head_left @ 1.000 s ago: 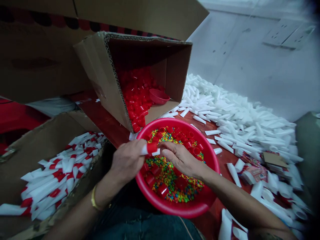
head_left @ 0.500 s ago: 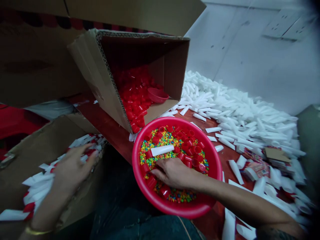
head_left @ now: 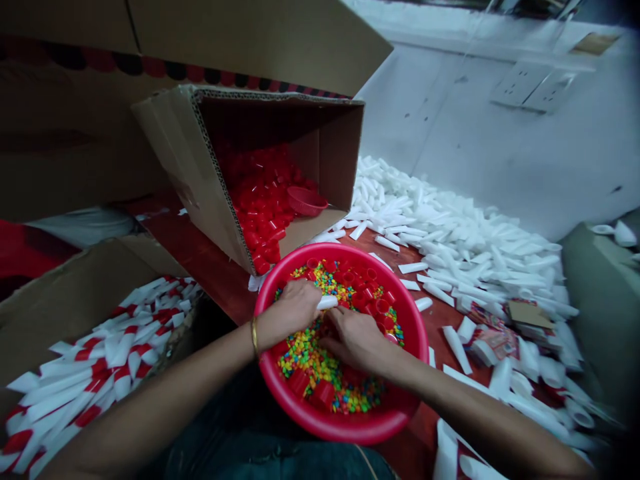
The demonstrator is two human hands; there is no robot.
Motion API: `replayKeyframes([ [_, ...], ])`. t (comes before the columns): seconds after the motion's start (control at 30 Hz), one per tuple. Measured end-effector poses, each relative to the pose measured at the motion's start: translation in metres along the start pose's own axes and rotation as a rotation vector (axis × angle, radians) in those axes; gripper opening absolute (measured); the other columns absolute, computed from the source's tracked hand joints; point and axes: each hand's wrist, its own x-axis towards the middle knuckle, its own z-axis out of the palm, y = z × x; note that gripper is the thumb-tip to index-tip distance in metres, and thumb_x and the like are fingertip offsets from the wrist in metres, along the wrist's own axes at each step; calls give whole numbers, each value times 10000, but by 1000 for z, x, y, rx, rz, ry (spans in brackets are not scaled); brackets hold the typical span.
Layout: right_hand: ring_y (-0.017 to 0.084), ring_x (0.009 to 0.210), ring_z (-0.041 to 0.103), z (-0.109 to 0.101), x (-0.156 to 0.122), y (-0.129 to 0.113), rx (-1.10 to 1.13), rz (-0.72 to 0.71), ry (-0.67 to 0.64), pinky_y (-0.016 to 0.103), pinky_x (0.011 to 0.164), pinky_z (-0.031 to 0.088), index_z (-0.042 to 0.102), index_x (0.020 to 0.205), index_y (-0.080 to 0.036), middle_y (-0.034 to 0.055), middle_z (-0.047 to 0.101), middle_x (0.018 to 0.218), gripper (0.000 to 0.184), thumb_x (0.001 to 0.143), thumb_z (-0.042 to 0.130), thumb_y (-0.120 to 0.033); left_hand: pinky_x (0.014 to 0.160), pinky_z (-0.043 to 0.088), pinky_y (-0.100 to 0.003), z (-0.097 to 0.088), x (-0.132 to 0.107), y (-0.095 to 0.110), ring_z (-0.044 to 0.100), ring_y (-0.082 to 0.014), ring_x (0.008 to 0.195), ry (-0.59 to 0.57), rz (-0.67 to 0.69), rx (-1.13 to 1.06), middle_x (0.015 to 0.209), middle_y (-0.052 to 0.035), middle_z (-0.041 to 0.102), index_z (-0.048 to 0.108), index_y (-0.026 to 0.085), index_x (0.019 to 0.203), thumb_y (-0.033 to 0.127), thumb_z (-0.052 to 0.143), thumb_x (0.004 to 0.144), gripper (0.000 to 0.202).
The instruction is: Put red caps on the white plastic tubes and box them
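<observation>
A pink basin holds small multicoloured candies and red cup-shaped caps. My left hand, a gold bangle at its wrist, is over the basin's left part. Its fingers are closed on a white plastic tube, which points right. Facing it, my right hand is down among the candies and caps, close to the tube's end. The right fingers are curled together; what they hold, if anything, is hidden.
A cardboard box on its side spills red caps around a small red bowl. White tubes are heaped along the wall. At lower left, an open carton contains white tubes with red caps.
My left hand has moved from above the carton to the basin and taken hold of the white tube lying there. My right hand stays in the candies. The view has shifted slightly.
</observation>
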Motion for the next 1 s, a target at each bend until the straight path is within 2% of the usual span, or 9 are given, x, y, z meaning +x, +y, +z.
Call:
replayKeyframes([
  [0.13,189,739,589,-1,-4,10,92,-37,-41,276,594,397,552,933,-168,64,626,874,204,798,601,-313,839,450,-357,-13,-7,-8,563,-223,969,73,-36,-68,989,-71,609,575,138,964,292,415,871,240],
  [0.23,152,678,573,-2,-2,16,200,-54,-67,243,566,385,543,1015,-188,20,624,823,230,813,590,-287,776,478,-349,-15,-14,-18,589,-202,864,219,-137,-402,930,-61,624,527,153,1022,354,490,849,268],
  [0.33,179,757,576,-7,9,20,-3,-45,27,259,596,401,549,1049,-142,90,606,955,227,836,542,-221,654,491,-277,-5,-23,-24,606,-162,747,268,-169,-863,852,-20,629,501,171,1036,400,494,846,298],
  [0.4,215,809,571,-11,21,19,-233,-65,47,276,591,399,573,1016,-105,146,580,994,200,848,466,-125,629,485,-254,3,-27,-25,610,-157,743,277,-160,-1018,845,-17,629,515,172,1017,407,527,826,304],
  [0.5,234,781,579,-11,39,11,-396,-146,-54,289,568,398,606,958,-69,172,588,903,252,848,381,-42,649,479,-261,11,-27,-27,612,-168,769,330,-202,-1034,866,-30,633,540,169,1008,398,569,798,312],
  [0.6,208,749,591,-7,48,5,-366,-270,-142,285,596,416,623,952,-76,151,612,893,247,825,414,-36,664,478,-271,14,-26,-28,614,-174,779,377,-229,-995,876,-37,639,552,170,1006,397,567,796,309],
  [0.73,201,772,598,-6,42,14,-71,-225,-92,285,636,443,615,1028,-127,104,638,937,290,742,597,-171,650,475,-267,9,-27,-28,614,-167,754,351,-231,-891,849,-28,644,562,172,1014,392,561,797,309],
  [0.9,177,864,594,-3,24,37,650,-86,184,298,761,467,587,1013,-167,52,640,975,308,716,643,-227,731,490,-292,0,-29,-21,622,-178,844,324,-195,-734,950,-29,662,578,189,1036,346,555,790,292],
  [1.0,177,895,590,2,17,42,859,-41,303,303,781,470,561,1034,-180,45,634,1002,342,702,633,-228,816,488,-337,-2,-30,-17,619,-197,915,263,-134,-619,1026,-44,661,581,192,1072,318,555,784,316],
])
